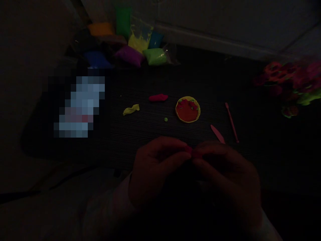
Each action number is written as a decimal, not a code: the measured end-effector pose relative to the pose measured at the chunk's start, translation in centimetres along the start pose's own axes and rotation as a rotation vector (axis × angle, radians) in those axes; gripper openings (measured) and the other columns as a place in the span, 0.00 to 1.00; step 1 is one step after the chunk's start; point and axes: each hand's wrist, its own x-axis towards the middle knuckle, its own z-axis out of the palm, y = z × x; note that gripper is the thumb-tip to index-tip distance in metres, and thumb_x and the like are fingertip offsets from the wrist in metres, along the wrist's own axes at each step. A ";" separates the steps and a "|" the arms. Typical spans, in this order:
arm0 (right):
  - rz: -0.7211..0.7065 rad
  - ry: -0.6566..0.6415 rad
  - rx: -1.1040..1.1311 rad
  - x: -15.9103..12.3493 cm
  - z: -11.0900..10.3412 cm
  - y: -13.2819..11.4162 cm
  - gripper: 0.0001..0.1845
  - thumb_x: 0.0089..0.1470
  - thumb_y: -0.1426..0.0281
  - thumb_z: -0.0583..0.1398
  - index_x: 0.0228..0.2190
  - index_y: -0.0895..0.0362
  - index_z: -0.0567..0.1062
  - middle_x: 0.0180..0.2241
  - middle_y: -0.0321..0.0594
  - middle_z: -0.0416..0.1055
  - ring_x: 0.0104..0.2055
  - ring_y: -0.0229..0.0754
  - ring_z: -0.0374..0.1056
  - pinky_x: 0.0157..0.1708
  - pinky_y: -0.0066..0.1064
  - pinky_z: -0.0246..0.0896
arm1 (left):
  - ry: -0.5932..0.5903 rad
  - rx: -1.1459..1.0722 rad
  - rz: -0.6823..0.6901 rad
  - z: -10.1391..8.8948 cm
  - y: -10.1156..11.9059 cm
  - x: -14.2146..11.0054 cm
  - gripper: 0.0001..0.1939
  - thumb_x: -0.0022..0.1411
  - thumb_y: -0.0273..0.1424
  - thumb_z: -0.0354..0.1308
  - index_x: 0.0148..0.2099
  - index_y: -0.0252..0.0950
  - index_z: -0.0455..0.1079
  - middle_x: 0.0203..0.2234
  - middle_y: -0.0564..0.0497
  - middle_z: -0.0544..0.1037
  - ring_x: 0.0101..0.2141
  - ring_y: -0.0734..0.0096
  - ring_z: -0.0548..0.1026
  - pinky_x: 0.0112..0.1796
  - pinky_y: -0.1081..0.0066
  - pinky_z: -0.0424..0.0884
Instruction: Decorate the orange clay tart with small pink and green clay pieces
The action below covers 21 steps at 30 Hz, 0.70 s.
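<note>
Between the fingertips of my left hand (157,167) and my right hand (228,174) is a small piece of pinkish-red modelling clay (196,153). Both hands pinch it, each from its own side, above the table's near edge. Just beyond them lies a round clay disc (187,113), orange-red with a yellow rim and small red and green clay pieces on its upper part. A red clay lump (158,97), a twisted yellow clay strip (131,109) and a tiny green clay ball (166,119) rest to its left. The picture is very dark.
A pink clay knife (217,134) and a thin pink modelling stick (232,123) lie right of the disc. Bags of coloured clay, such as a purple bag (130,55), sit at the back left. A blurred bright screen (82,107) stands left; colourful flower-like shapes (291,77) are at right.
</note>
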 end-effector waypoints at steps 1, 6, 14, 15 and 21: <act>0.009 -0.001 0.007 0.0 0.0 0.0 0.06 0.45 0.73 0.60 0.29 0.50 0.71 0.28 0.30 0.70 0.30 0.33 0.68 0.28 0.21 0.65 | 0.009 -0.013 -0.004 0.1 0.0 0.0 0.08 0.45 0.21 0.62 0.28 0.39 0.72 0.24 0.61 0.78 0.27 0.80 0.76 0.29 0.86 0.71; 0.029 -0.015 0.029 0.0 0.1 0.1 0.06 0.45 0.72 0.61 0.29 0.49 0.71 0.28 0.29 0.70 0.30 0.31 0.67 0.28 0.18 0.63 | 0.039 -0.062 -0.013 0.3 0.1 -0.1 0.09 0.45 0.20 0.62 0.27 0.40 0.72 0.23 0.63 0.78 0.27 0.83 0.76 0.29 0.89 0.70; 0.030 -0.028 0.008 -0.1 -0.1 0.3 0.07 0.46 0.72 0.61 0.30 0.48 0.71 0.29 0.28 0.70 0.31 0.30 0.67 0.29 0.19 0.63 | -0.070 0.021 -0.013 -0.4 -0.1 -0.3 0.11 0.49 0.21 0.59 0.31 0.44 0.74 0.27 0.63 0.79 0.30 0.85 0.75 0.33 0.91 0.68; 0.034 -0.032 0.003 -0.1 -0.1 0.3 0.07 0.46 0.72 0.61 0.30 0.48 0.71 0.29 0.28 0.71 0.30 0.31 0.67 0.29 0.19 0.63 | -0.064 0.017 -0.014 -0.4 -0.2 -0.3 0.11 0.49 0.21 0.59 0.30 0.44 0.74 0.27 0.63 0.79 0.30 0.85 0.75 0.32 0.91 0.68; 0.020 -0.043 -0.031 0.1 -0.1 0.2 0.07 0.47 0.71 0.60 0.31 0.47 0.71 0.30 0.29 0.71 0.31 0.32 0.67 0.29 0.21 0.63 | -0.035 -0.092 -0.068 -0.2 -0.4 -0.1 0.08 0.48 0.23 0.61 0.29 0.43 0.74 0.26 0.62 0.79 0.30 0.84 0.75 0.31 0.89 0.69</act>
